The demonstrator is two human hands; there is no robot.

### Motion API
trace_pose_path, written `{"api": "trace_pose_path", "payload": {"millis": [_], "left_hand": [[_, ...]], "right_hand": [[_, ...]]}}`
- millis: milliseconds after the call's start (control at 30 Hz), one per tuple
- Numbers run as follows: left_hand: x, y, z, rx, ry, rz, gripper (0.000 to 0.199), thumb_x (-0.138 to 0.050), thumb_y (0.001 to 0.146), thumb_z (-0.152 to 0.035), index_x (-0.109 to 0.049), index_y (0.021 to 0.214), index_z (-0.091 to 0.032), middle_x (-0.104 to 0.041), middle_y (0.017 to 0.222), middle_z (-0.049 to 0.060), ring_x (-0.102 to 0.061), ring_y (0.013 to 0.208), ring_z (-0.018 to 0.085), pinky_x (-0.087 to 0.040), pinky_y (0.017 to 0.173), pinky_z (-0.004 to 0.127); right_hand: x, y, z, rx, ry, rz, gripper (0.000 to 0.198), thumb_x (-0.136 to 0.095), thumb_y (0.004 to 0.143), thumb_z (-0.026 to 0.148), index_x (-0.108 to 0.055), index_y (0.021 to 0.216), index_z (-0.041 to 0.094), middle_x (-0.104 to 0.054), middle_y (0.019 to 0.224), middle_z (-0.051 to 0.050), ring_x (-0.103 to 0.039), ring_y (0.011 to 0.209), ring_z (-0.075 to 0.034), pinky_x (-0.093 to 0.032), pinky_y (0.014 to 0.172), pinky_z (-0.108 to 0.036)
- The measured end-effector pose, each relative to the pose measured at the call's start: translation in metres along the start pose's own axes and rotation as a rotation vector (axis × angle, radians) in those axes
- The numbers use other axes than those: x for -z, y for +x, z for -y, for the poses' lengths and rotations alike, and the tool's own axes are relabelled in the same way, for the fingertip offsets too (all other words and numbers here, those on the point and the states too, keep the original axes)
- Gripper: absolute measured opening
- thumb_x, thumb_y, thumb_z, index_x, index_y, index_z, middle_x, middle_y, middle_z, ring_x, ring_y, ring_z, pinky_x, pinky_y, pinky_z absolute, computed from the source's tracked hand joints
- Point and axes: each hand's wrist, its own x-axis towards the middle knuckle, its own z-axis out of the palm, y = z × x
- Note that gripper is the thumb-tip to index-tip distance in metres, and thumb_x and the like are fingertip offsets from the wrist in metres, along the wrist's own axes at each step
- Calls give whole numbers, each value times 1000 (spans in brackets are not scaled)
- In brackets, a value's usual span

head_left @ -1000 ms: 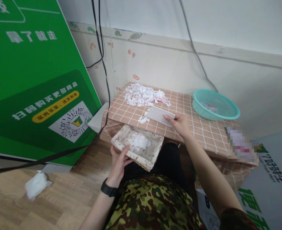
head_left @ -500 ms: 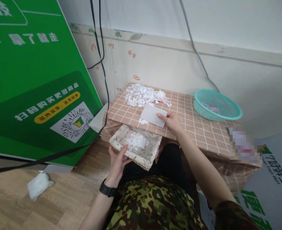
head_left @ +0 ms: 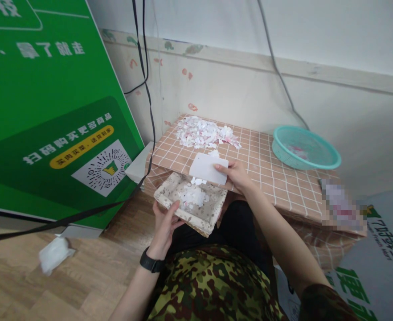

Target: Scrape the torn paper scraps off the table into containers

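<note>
My left hand [head_left: 165,220] grips the near left side of a cloth-lined basket [head_left: 169,213], thumb over its rim. The basket is tilted just below the table's front edge, and white paper scraps [head_left: 193,196] lie in it. In my right hand [head_left: 238,174] is a flat white card [head_left: 208,168], pinched at its right end, at the table edge above the basket. Several scraps [head_left: 198,181] show just under the card's lower edge. A heap of torn white and pinkish paper [head_left: 205,132] lies at the back left of the table.
A brown checked cloth covers the table [head_left: 259,156]. At its right stand a turquoise plastic basin [head_left: 305,149] and a blurred-out flat object [head_left: 341,205]. A green sign [head_left: 59,133] rises on the left, with a black strap [head_left: 151,116] hanging before it. A white bag [head_left: 54,255] lies on the floor.
My right hand has drawn the card toward me and slightly left, to the table edge. Some scraps have come with it to the basket's far rim. My left hand keeps its grip.
</note>
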Motion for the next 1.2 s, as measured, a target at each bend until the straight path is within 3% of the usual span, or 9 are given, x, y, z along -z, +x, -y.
{"api": "trace_pose_path", "payload": {"millis": [100,233,333,433,667,900,1067,1200], "left_hand": [[0,0,1,-5,2,-5,96,-80,74,-41,-18,147,-38,-63,128,14,-74,73,23,-62,67,49],[3,3,7,-6,-4,8,94,-81,74,-43,-21,146,-38,-61,131,14,-74,78,25,-62,69,50],[6,7,12,0,-8,27,94,-81,74,-44,-20,146,-38,-62,127,14,-75,80,26,-61,70,50],[8,10,15,-6,-2,29,95,-80,74,-44,-19,146,-38,-64,125,13,-74,77,26,-61,70,51],[8,8,12,-2,-6,34,94,-81,74,-41,-19,146,-39,-59,133,14,-74,79,25,-62,71,52],[7,9,12,10,-8,19,95,-81,74,-40,-19,146,-38,-61,130,15,-74,79,26,-62,69,52],[8,9,13,-4,-9,36,95,-80,75,-41,-18,147,-39,-61,129,14,-74,80,25,-62,70,50],[8,9,14,-12,-2,33,96,-80,75,-43,-18,147,-37,-64,123,14,-74,77,26,-62,68,51]], "right_hand": [[5,-3,4,3,63,-31,42,-87,61,48,-76,87,17,-76,91,-9,-69,75,-22,-55,67,-34],[35,16,8,171,-23,-338,45,-86,56,54,-75,78,16,-74,78,-5,-64,63,-18,-50,56,-30],[56,29,10,243,-159,-433,50,-84,57,60,-74,75,15,-72,71,-5,-62,60,-19,-47,52,-30],[61,35,9,262,-245,-405,52,-80,59,64,-74,74,15,-69,66,-4,-61,57,-19,-45,49,-29],[49,41,5,284,-278,-292,50,-80,60,64,-74,75,16,-71,72,-5,-63,64,-20,-47,53,-30],[51,39,12,299,-344,-322,50,-79,63,63,-73,73,15,-69,69,-5,-60,60,-18,-44,51,-28],[53,24,13,321,-391,-439,47,-77,66,60,-72,69,14,-65,62,-3,-55,54,-16,-40,48,-27],[51,8,15,289,-426,-397,45,-77,68,58,-72,68,13,-65,61,-4,-53,51,-15,-37,45,-26]]}}
